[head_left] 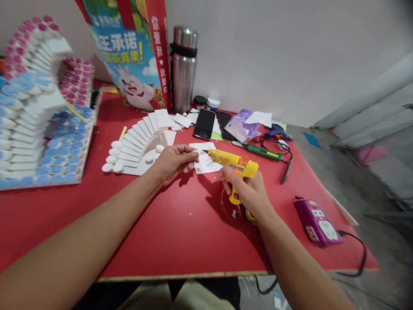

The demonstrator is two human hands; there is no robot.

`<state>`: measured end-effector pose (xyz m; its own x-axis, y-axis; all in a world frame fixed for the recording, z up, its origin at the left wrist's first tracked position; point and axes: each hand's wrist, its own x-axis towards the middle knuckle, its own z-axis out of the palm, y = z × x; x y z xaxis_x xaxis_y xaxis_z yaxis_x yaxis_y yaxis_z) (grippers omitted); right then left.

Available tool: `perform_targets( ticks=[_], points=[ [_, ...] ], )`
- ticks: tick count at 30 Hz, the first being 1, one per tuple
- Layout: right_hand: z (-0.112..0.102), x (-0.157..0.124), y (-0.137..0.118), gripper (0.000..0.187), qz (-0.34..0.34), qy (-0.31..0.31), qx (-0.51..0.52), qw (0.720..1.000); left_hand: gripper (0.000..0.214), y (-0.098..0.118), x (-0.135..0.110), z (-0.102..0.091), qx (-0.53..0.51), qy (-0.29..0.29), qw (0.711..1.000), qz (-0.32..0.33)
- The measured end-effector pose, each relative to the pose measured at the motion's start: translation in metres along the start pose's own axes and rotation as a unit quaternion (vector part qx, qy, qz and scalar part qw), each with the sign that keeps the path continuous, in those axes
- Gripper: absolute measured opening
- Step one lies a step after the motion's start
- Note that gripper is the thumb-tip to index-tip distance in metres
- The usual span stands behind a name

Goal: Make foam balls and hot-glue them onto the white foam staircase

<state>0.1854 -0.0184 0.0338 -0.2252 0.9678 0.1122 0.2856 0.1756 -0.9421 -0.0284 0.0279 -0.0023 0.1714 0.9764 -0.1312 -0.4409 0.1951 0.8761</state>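
Note:
My right hand [248, 191] is wrapped round a yellow hot glue gun [229, 159], its nozzle pointing left. My left hand [177, 162] is closed in a pinch on a small white disc [195, 154], mostly hidden by the fingers, just left of the nozzle tip. Below the nozzle lies a white paper square [203, 165] with a mark on it. To the left of that hand, an arch of white flat pieces [137, 138] stands on a white base [132, 171], with several white discs [112, 159] stacked at its left end.
Two larger arches of the same sort, one with pink [19, 51] and one with blue discs [19, 97], stand at the left. Behind are a printed bag [129, 51], a steel flask [184, 71] and phones [204, 124]. A green-handled tool [263, 152] and a purple box [318, 221] lie rightward.

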Motion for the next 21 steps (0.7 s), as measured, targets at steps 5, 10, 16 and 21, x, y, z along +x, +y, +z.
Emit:
perform_targets(
  ticks=[5, 10, 16, 21],
  points=[
    [-0.0004, 0.0001, 0.0003, 0.038, 0.018, 0.001, 0.013, 1.000, 0.036, -0.0001, 0.0005, -0.0011, 0.002, -0.002, 1.000, 0.002],
    [0.0004, 0.0012, -0.0016, 0.044, 0.025, 0.008, -0.002, 1.000, 0.035, -0.0001, 0.0006, -0.0009, 0.006, 0.008, 1.000, 0.003],
    [-0.0001, 0.0012, -0.0030, 0.058, 0.008, 0.007, -0.044, 0.999, 0.034, -0.0006, 0.0015, -0.0001, 0.000, 0.011, 1.000, 0.008],
    [-0.0011, 0.0015, 0.0004, 0.055, 0.012, 0.002, -0.043, 0.999, 0.035, -0.0003, 0.0010, -0.0002, -0.001, 0.008, 1.000, 0.008]
  ],
)
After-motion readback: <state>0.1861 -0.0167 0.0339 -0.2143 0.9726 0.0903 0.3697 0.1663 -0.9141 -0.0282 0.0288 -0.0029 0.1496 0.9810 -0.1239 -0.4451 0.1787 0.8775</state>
